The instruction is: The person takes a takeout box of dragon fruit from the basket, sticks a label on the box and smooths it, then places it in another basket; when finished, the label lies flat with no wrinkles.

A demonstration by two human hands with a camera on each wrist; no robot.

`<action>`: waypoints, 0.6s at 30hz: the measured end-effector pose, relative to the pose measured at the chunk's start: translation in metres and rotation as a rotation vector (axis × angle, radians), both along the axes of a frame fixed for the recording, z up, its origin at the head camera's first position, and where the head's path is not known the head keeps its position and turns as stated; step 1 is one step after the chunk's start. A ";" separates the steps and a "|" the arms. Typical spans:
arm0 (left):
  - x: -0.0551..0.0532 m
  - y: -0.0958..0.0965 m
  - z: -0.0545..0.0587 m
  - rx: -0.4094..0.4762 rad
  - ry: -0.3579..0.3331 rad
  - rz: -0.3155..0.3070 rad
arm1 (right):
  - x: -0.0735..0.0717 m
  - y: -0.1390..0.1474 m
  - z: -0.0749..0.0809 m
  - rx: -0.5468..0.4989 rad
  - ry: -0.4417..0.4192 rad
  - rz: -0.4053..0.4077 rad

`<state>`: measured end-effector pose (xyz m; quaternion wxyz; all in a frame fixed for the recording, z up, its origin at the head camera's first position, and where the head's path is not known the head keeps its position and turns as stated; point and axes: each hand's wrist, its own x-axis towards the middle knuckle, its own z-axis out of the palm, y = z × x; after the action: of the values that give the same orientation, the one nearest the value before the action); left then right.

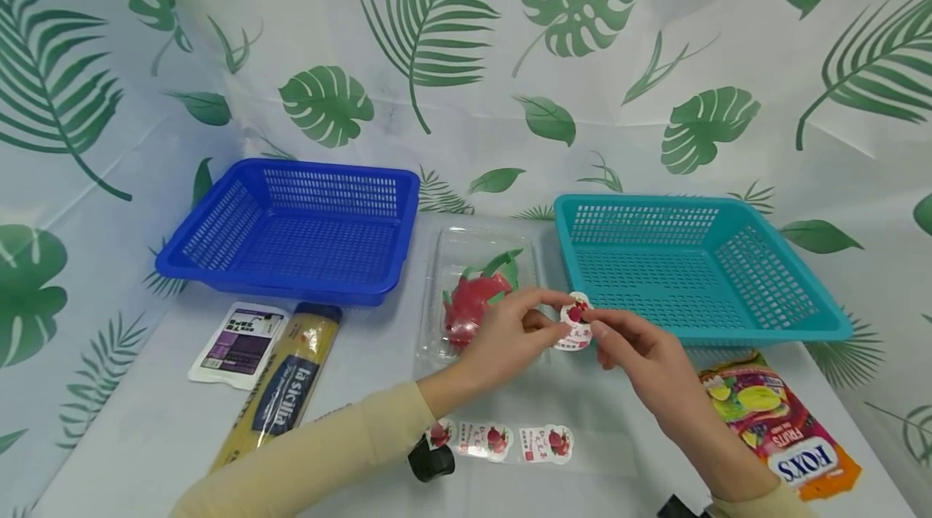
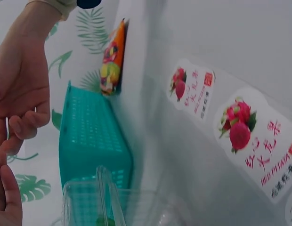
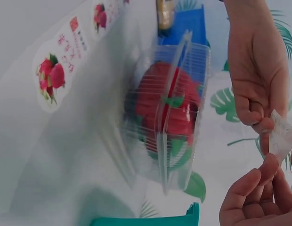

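Note:
Both hands hold one sticker (image 1: 575, 327), a white label with a printed red dragon fruit, in front of the teal basket. My left hand (image 1: 513, 340) pinches its left side, my right hand (image 1: 641, 352) its right edge. In the right wrist view the sticker's pale back (image 3: 281, 139) shows between the fingertips. Behind the left hand stands a clear plastic box (image 1: 429, 291) with its lid down over a red dragon fruit (image 1: 469, 303). A strip of the same stickers (image 1: 484, 441) lies on the table below the hands, partly hidden by the left wrist.
A blue basket (image 1: 335, 259) stands at the back left, a teal basket (image 1: 655, 283) at the back right. Left of the arms lie a white and purple packet (image 1: 240, 344) and a bag of spaghetti (image 1: 291, 388). An orange and red FOX'S candy bag (image 1: 782, 425) lies at the right.

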<state>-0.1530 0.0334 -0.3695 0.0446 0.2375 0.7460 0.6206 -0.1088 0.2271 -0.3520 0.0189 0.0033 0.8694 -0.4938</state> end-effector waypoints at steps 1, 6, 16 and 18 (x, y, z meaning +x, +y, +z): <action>-0.001 -0.001 0.000 -0.013 0.018 0.000 | -0.001 0.000 0.000 -0.003 -0.010 -0.001; -0.005 -0.006 0.003 -0.062 0.094 -0.007 | -0.007 -0.004 -0.002 -0.005 0.021 0.026; -0.018 -0.021 0.001 -0.120 -0.065 -0.041 | -0.020 -0.011 -0.005 0.042 0.086 0.098; -0.019 -0.023 0.001 -0.128 -0.080 -0.038 | -0.023 -0.013 -0.006 0.051 0.091 0.109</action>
<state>-0.1722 0.0102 -0.3681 0.1011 0.2232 0.7770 0.5798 -0.1315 0.2144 -0.3584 0.0061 -0.0659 0.8805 -0.4694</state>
